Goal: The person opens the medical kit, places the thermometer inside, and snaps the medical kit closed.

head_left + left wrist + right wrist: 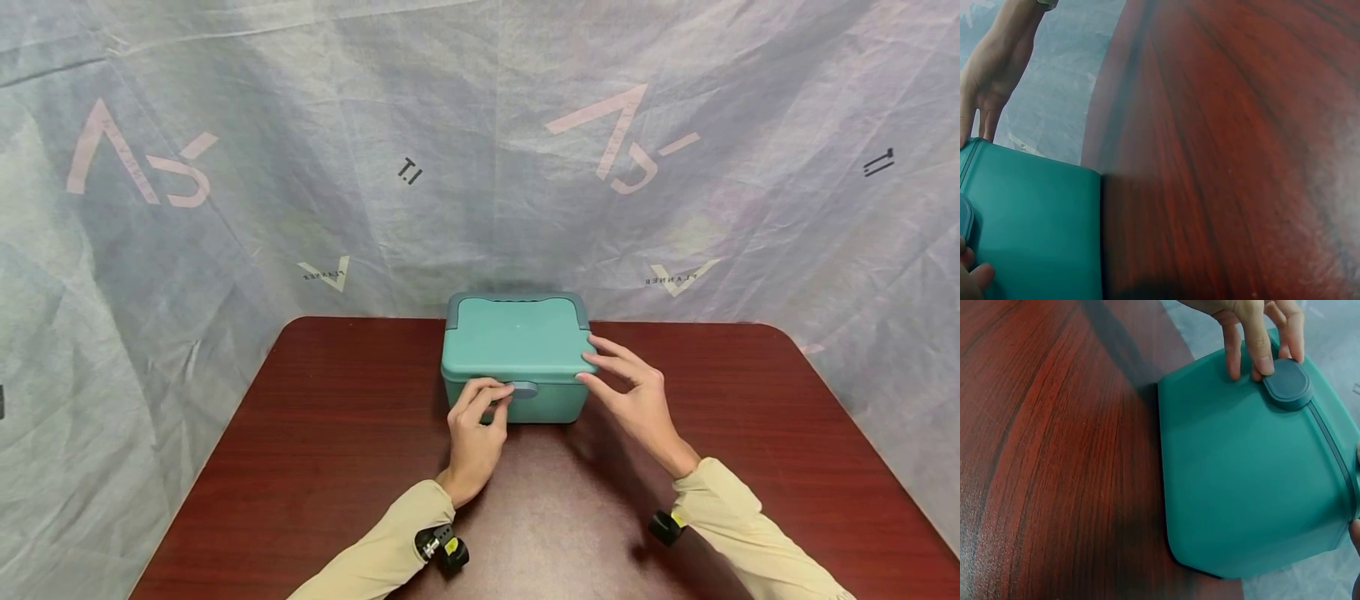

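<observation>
A teal lidded storage box (517,333) stands on the table with its lid down. On its front is a grey-blue oval latch (523,389). My left hand (477,437) is at the latch's left end, thumb and curled fingertips pinching it; in the right wrist view the latch (1288,384) shows between those fingertips. My right hand (633,400) touches the box's right side at the lid edge, fingers spread and only slightly bent. In the left wrist view the right hand (997,75) reaches down to the far top corner of the box.
The dark red wooden table (337,450) ends just behind the box. A grey printed cloth (480,167) hangs behind and at both sides. A grey-blue carry handle (453,311) lies folded around the lid's back. Small black cameras (450,554) sit on both wrists.
</observation>
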{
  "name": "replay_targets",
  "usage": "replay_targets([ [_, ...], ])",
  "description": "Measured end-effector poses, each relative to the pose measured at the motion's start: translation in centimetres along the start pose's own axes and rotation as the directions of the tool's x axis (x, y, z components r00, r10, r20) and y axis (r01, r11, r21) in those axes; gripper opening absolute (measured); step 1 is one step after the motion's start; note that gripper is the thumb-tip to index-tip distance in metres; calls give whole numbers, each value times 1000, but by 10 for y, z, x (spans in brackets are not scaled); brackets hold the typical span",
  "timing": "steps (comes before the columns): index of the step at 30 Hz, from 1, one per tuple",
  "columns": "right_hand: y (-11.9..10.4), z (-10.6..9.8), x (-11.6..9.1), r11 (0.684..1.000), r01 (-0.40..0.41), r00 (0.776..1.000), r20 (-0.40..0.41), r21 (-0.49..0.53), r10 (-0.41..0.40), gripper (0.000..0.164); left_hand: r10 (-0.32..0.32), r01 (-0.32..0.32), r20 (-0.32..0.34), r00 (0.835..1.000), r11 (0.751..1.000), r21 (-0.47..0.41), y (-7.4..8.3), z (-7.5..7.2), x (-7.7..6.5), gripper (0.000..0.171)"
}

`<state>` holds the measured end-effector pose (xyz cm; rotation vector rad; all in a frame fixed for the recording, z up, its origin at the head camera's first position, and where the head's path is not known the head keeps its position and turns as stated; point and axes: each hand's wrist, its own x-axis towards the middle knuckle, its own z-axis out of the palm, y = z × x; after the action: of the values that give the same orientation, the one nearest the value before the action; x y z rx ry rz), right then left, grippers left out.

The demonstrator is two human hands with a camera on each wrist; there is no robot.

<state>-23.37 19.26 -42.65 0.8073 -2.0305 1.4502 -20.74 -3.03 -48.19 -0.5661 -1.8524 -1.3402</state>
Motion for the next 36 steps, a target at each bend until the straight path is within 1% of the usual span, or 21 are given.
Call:
replay_targets([
  [7, -16, -1, 4, 998, -57, 998, 13, -37, 58, 34, 7, -7, 11, 1000, 1000, -6, -3, 1, 0, 24],
  [10, -10, 0, 2, 998, -61, 998, 10, -27, 61, 35, 4, -4, 13, 1000, 1000, -8, -4, 0, 0, 24],
  [17, 22, 1, -8, 996, -91, 996, 8, -22, 92, 39, -11, 10, 20, 1000, 1000, 2, -3, -1, 0, 24],
  [22, 29, 1, -11, 996, -87, 996, 5, -31, 87, 41, -35, 36, 44, 998, 999, -17, -4, -1, -1, 23],
  [25, 26, 1, -10, 996, -87, 996, 2, -31, 87, 40, -47, 49, 54, 997, 998, -33, -5, 0, -1, 23],
  [30, 7, 0, -3, 995, -104, 994, 24, -7, 105, 36, -54, 57, 65, 996, 998, -36, -5, -1, -1, 21],
  [33, -4, -4, 1, 991, -135, 989, 57, 9, 134, 34, -78, 79, 91, 993, 997, -14, -4, -3, 0, 20],
  [36, -7, -8, 3, 981, -191, 979, 79, 30, 188, 31, -111, 108, 124, 986, 994, 29, -1, -6, 1, 20],
])
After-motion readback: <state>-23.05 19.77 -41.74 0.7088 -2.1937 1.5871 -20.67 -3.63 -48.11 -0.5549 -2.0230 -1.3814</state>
